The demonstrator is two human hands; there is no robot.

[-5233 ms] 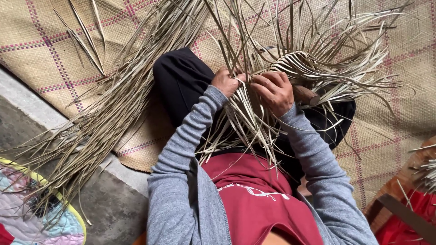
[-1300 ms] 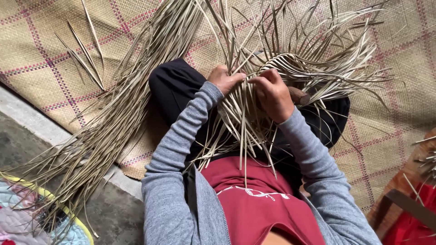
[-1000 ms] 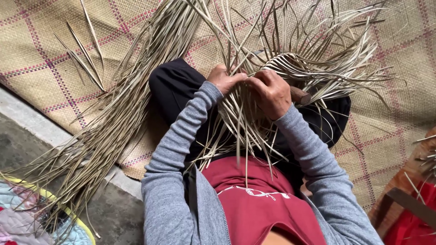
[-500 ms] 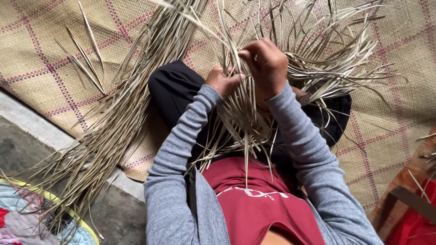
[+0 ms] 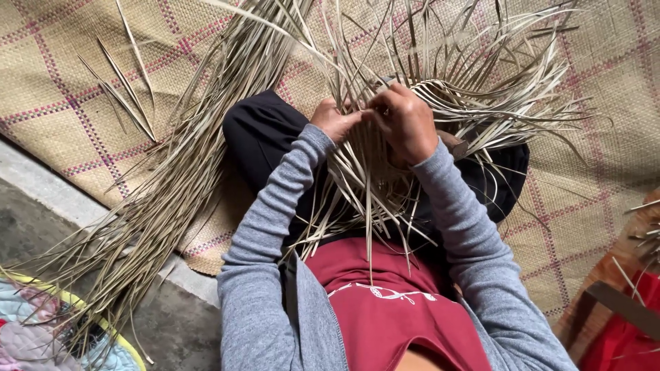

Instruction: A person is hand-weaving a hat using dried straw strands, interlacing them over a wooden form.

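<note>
While our left hand [image 5: 335,120] and right hand [image 5: 405,124] pinch crossing strips [image 5: 364,172] tight, we risk one dry strip snapping or slipping loose from the weave.

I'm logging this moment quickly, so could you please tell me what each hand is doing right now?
Left hand: closed, pinching the straw strips.
Right hand: closed, its grip on the same strips.

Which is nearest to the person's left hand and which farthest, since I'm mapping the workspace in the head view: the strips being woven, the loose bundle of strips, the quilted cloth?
1. Strips being woven: gripped by the left hand, over the lap.
2. Loose bundle of strips: on the mat, to the left.
3. Quilted cloth: bottom-left corner.
</note>
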